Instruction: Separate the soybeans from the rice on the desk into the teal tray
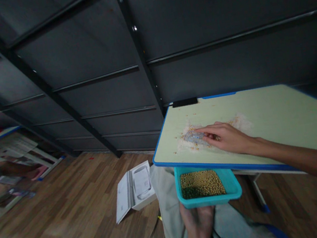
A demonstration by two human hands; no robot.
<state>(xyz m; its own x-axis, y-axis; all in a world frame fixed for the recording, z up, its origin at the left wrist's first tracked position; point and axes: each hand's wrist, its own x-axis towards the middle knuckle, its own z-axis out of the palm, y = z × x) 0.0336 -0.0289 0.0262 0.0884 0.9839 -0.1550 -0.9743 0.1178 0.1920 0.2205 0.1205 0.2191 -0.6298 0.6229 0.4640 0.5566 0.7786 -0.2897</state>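
My left hand (197, 219) supports a turquoise plastic tub (232, 187) from below, just under the table's near edge. Dry yellowish beans (206, 181) cover its bottom, with a patch of small green beans (189, 192) at the left. On the tabletop, my right hand (223, 135) reaches left with its index finger stretched and its thumb below. Between and ahead of those fingers lies a clear, bluish plastic piece (192, 137), its exact shape blurred. White rice-like grains (244, 123) and scattered yellow kernels surround the hand on the table.
The pale green table (277, 117) has a blue rim and a black flat object (185, 102) at its far left corner. An open white box (141, 183) sits on the wooden floor beside my leg. Another person's leg (17, 172) shows at a second table, far left.
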